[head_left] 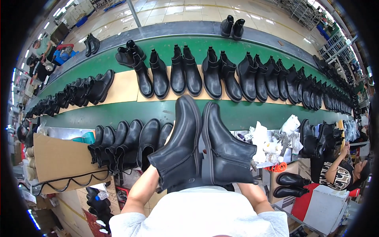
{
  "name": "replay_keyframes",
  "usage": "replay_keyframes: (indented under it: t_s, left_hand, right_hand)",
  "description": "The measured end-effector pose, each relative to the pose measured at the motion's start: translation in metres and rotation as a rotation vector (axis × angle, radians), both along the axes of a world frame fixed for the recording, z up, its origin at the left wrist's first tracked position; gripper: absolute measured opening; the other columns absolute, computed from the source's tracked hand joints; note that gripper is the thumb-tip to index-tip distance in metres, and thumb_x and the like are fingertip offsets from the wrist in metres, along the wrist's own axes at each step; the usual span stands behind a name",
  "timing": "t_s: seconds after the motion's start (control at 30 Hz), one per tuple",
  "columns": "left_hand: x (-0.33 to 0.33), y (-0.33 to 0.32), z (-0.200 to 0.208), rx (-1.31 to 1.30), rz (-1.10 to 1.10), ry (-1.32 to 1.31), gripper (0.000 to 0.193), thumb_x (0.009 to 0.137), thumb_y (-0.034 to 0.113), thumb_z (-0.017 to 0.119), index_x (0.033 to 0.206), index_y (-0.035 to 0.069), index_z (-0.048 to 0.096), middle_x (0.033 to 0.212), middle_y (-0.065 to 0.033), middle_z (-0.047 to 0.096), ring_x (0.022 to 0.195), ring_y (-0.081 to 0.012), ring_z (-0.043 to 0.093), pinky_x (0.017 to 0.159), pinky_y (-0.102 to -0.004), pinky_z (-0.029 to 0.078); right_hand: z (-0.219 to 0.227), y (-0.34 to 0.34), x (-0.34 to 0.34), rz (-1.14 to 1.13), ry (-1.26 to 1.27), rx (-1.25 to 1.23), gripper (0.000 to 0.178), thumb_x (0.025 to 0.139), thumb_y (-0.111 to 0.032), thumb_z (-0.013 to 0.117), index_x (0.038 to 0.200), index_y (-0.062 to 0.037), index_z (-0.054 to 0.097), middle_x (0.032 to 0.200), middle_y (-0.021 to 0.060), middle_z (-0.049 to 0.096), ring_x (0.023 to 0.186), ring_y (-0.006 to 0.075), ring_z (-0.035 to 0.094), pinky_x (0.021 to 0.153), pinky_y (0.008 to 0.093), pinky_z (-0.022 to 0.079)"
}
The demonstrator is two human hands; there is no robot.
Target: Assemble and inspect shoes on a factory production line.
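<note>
Black leather side-zip ankle boots (227,147), raised nearly sole to sole at the long green counter's (252,114) near edge, might scuff if knocked together, the hidden left and right hands' grip being impossible to tell.

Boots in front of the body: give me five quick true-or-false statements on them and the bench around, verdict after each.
1. The raised left boot and raised right boot are side by side with their soles facing each other. True.
2. Both raised boots point their toes at the wearer's body. False: the toes point away, toward the row of boots.
3. A zip shows on the raised right boot. True.
4. The orange coil lies on the left side of the view. False: it is on the right side.
5. Tan sheets lie under boots in that row, on the green surface. True.
</note>
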State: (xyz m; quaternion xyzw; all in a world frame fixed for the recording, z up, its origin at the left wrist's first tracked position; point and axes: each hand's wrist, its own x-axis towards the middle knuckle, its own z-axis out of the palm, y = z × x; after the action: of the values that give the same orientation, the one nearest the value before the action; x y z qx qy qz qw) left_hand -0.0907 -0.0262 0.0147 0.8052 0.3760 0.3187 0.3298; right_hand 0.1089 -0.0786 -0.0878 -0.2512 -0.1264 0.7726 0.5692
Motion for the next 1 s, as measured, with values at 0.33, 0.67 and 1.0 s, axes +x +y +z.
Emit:
replay_keyframes:
  t_s: [0.33,0.67,1.0]
  left_hand:
    - [-0.042,0.055,-0.078,-1.127,-0.109,-0.275,0.091,0.069,0.033,0.078,0.134,-0.003,0.027,0.126,-0.0193,0.046,0.114,-0.0236,0.048,0.094,-0.0353,0.042]
    - [-0.040,0.039,-0.082,-1.273,-0.172,-0.534,0.067,0.076,0.021,0.073,0.127,-0.002,0.037,0.117,-0.0142,0.054,0.102,-0.0207,0.057,0.089,-0.0342,0.047]
    - [-0.023,0.026,-0.117,-1.246,-0.684,-1.602,0.099,0.070,0.050,0.071,0.142,0.012,0.016,0.135,-0.0215,0.036,0.113,-0.0415,0.048,0.089,-0.0487,0.047]
  right_hand:
    - [0.014,0.019,0.039,0.506,-0.512,-0.165,0.077,0.088,-0.047,0.050,0.138,0.0037,0.021,0.138,0.0158,0.034,0.126,0.0211,0.035,0.103,0.0277,0.030]
    - [0.051,0.017,0.009,0.436,-0.774,-0.009,0.063,0.078,-0.035,0.069,0.120,0.0047,0.044,0.107,0.0096,0.056,0.091,0.0157,0.056,0.079,0.0247,0.047]
    - [-0.009,-0.003,0.006,0.245,0.365,0.140,0.100,0.066,-0.056,0.070,0.140,-0.0103,0.021,0.129,0.0283,0.040,0.107,0.0455,0.051,0.081,0.0536,0.050]
